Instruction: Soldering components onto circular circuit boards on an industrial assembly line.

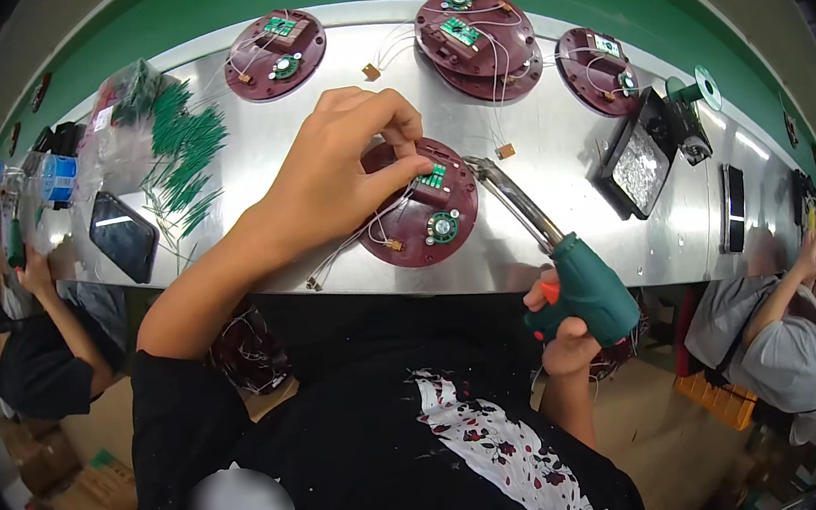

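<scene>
A dark red round plate (417, 246) lies on the metal bench in front of me, carrying a small green circuit board (433, 176), a round green-rimmed speaker (442, 227) and thin wires. My left hand (348, 166) reaches over the plate's upper left, thumb and forefinger pinched beside the circuit board. Whatever lies between those fingertips is hidden or too small to name. My right hand (566, 338) is wrapped round the handle of a green soldering gun (593, 289), one finger at its orange trigger. The gun's metal tip points up and left, close to the plate's right edge by the board.
More wired plates (479, 35) stand along the bench's far side, some stacked. Green wires (184, 144) and a phone (122, 237) lie at left. A black tray of silvery bits (640, 168) and a wire spool (706, 87) are at right. Other people work at both sides.
</scene>
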Motion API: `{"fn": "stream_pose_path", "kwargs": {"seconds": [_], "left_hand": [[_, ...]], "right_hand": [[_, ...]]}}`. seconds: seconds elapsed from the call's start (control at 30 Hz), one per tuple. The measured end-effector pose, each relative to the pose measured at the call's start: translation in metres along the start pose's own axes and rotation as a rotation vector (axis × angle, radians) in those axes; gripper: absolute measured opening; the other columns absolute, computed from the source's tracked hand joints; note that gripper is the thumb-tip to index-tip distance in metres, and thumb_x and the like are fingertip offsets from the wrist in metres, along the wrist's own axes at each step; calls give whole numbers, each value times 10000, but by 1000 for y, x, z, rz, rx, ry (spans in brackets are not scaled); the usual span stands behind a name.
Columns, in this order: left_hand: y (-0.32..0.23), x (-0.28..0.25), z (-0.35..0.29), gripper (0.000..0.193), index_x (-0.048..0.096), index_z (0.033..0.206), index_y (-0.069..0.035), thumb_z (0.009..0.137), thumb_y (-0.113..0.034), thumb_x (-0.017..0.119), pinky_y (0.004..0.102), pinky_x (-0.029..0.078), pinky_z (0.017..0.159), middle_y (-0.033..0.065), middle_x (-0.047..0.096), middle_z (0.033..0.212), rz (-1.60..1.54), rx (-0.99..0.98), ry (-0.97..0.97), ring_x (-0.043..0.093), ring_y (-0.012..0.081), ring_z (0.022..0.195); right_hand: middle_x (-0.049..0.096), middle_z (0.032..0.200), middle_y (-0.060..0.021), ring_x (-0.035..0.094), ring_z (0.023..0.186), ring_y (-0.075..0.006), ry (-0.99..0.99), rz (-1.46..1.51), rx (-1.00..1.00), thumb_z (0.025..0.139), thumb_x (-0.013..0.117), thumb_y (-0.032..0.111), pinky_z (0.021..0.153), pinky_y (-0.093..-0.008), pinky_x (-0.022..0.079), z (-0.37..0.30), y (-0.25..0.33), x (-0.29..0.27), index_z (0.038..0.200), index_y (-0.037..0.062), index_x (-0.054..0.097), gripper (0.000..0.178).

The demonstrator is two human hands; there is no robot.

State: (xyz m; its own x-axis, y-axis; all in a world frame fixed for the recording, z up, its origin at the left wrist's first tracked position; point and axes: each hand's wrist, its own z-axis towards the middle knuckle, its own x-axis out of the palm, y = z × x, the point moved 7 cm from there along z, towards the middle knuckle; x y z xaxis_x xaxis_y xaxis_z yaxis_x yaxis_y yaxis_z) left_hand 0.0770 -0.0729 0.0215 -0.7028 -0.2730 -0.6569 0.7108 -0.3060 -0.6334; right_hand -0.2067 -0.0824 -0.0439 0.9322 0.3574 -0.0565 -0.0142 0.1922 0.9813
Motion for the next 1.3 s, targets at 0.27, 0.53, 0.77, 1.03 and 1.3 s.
{"fn": "stream_pose_path", "kwargs": {"seconds": [0.27, 0.53, 0.77, 1.03, 1.3], "left_hand": [[-9, 4, -2, 227, 638, 975, -93, 826, -128, 806, 405, 357, 1023, -5, 677, 889, 146, 106, 10, 655, 180, 870], [-17, 5, 2, 232, 668, 908, -80, 764, -94, 849, 403, 368, 991, 25, 702, 922, 222, 159, -34, 639, 197, 910], [-11, 12, -1, 235, 656, 908, -83, 775, -85, 849, 367, 374, 939, 17, 690, 875, 166, 58, -11, 642, 179, 843], [-10, 9, 1, 229, 651, 903, -77, 782, -76, 846, 346, 383, 901, 12, 681, 831, 137, 34, -12, 642, 176, 784], [-11, 9, 5, 217, 651, 905, -73, 795, -92, 837, 316, 419, 830, 14, 679, 816, 124, 39, 30, 625, 186, 752]], "right_hand": [[687, 920, -133, 662, 694, -155, 64, -27, -54, 938, 655, 610, 641, -281, 539, 2, -4, 9, 1208, -110, 626, 770], [705, 963, -176, 692, 690, -158, 34, -69, -100, 932, 661, 611, 639, -281, 566, -1, -4, 5, 1151, -101, 668, 745], [709, 995, -202, 707, 695, -180, 40, -98, -98, 919, 668, 626, 643, -276, 571, 5, 1, 5, 1101, -82, 700, 732], [717, 901, -160, 721, 739, -211, 156, -289, -303, 924, 653, 635, 699, -317, 584, 7, 2, 5, 1073, -67, 709, 720], [683, 859, -125, 667, 752, -201, 24, -60, -91, 961, 628, 600, 654, -310, 533, -2, -5, -1, 1085, -61, 681, 674]]}}
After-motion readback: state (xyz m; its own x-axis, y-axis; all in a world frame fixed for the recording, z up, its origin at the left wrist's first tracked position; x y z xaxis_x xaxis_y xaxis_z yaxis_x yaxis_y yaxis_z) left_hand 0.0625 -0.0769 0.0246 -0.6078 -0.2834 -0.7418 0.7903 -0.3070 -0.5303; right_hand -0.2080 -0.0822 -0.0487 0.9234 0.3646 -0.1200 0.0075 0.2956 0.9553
